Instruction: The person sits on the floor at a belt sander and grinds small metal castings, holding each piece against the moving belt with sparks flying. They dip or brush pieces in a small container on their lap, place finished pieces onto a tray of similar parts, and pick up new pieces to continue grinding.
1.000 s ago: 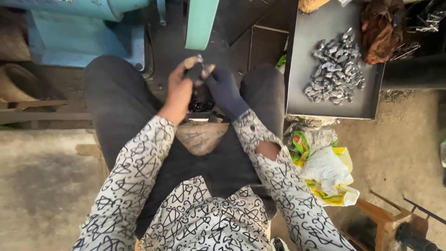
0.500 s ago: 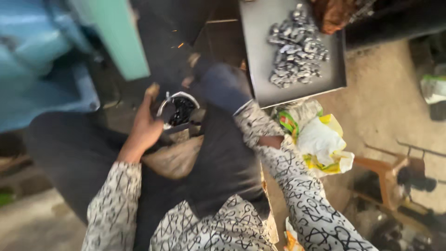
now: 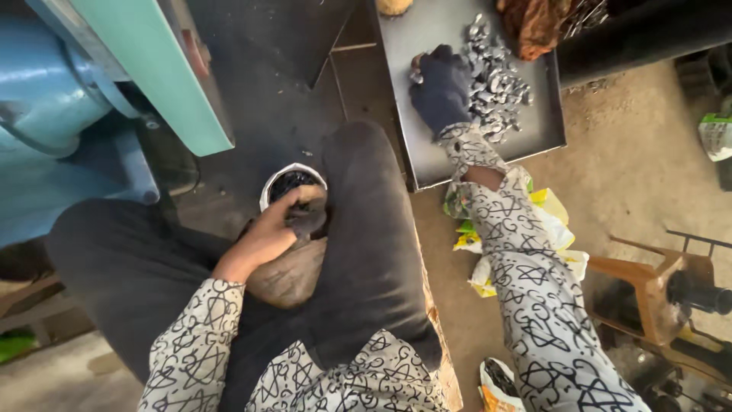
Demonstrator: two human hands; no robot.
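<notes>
My left hand (image 3: 268, 236) is bare and rests between my knees, its blackened fingers curled on the rim of a small white-rimmed bowl (image 3: 284, 183) of dark material. My right hand (image 3: 441, 85), in a dark glove, reaches out over a flat grey metal tray (image 3: 427, 160) and lies on the edge of a heap of small shiny metal pieces (image 3: 496, 76). Whether the gloved fingers have closed on a piece is hidden. Both sleeves are white with a black scribble pattern, and my legs are in black trousers.
A teal and blue machine (image 3: 99, 99) stands at the left. A rusty-brown rag (image 3: 537, 23) lies at the tray's far end. Yellow and white plastic bags (image 3: 534, 244) sit on the dirt floor by my right knee. An orange stool (image 3: 648, 290) is at right.
My right hand has left the bowl between my knees and moved out to the heap of metal pieces on the tray. My left hand stays at the bowl. The camera view has swung left.
</notes>
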